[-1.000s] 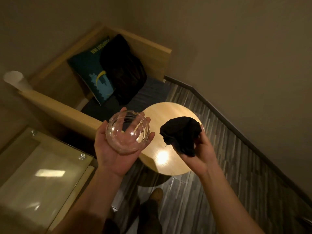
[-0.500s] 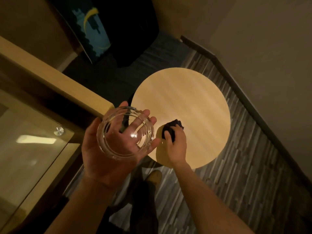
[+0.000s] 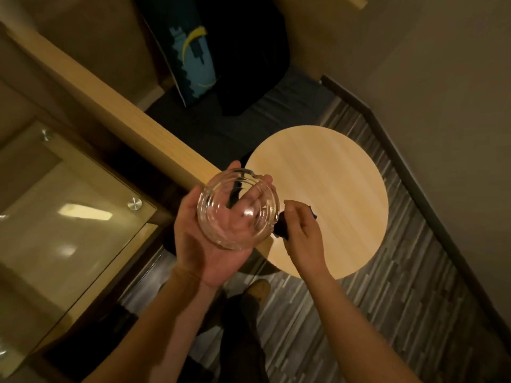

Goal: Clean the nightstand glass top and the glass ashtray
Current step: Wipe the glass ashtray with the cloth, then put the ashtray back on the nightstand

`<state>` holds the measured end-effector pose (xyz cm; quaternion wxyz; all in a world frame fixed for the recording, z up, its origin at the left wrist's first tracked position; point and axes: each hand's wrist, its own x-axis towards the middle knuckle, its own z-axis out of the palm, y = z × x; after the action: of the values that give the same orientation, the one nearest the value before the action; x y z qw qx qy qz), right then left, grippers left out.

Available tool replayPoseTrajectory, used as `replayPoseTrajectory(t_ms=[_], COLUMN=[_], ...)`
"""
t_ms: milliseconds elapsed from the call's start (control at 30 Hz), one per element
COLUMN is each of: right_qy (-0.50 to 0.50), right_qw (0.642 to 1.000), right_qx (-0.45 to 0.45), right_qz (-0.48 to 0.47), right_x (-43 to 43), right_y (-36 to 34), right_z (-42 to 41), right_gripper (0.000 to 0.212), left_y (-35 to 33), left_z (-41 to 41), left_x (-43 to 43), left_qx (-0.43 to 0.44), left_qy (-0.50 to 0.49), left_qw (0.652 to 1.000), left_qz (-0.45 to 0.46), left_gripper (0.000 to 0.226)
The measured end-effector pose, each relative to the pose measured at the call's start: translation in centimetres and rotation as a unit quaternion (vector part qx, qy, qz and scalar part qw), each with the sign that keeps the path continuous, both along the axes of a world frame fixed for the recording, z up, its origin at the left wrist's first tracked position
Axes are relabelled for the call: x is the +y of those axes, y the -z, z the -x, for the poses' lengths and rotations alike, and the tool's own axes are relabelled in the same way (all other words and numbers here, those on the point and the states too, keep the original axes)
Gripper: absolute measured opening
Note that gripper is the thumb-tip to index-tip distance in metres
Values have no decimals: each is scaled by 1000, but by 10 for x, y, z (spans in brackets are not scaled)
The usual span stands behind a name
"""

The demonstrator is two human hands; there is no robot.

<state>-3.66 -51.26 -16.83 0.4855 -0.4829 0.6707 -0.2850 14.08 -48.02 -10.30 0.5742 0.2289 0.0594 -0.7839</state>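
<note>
A round clear glass ashtray (image 3: pixel 221 229) rests mouth up in my left hand (image 3: pixel 213 252), cupped from below with the fingers showing through the glass. Just to its right, my right hand (image 3: pixel 302 230) is closed over a dark cloth (image 3: pixel 282 230). Only a small part of the cloth shows between the fingers and the ashtray's rim, which it appears to touch. The nightstand glass top (image 3: pixel 55 217), with round metal studs at its corners, lies lower left, apart from both hands.
A round wooden side table (image 3: pixel 331 183) stands below my right hand. A wooden bench rail (image 3: pixel 110 106) runs diagonally at left. A blue cushion (image 3: pixel 193 59) and a dark bag (image 3: pixel 249 56) sit on the seat behind. Striped flooring and my foot lie beneath.
My right hand dropped from chest height and bunched the cloth small, then moved left up against the ashtray's side. The ashtray stayed in my left hand while my head tilted downward.
</note>
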Motion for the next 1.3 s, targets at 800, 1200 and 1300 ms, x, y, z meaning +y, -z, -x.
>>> replayPoseTrajectory(t_ms=[800, 1200, 1300], right_qy=[-281, -499, -516], right_qw=[951, 857, 848], right_qx=[-130, -124, -109], right_qz=[21, -36, -46], right_x=[35, 64, 80], right_y=[-229, -231, -223], right_z=[-239, -407, -457], right_gripper=[11, 17, 16], left_y=[-128, -140, -138], left_z=[-195, -315, -351], left_x=[126, 242, 265], left_qx=[-215, -396, -415], left_qy=[-238, -355, -364], left_qw=[947, 836, 819], left_qz=[-21, -135, -158], left_gripper=[54, 40, 44])
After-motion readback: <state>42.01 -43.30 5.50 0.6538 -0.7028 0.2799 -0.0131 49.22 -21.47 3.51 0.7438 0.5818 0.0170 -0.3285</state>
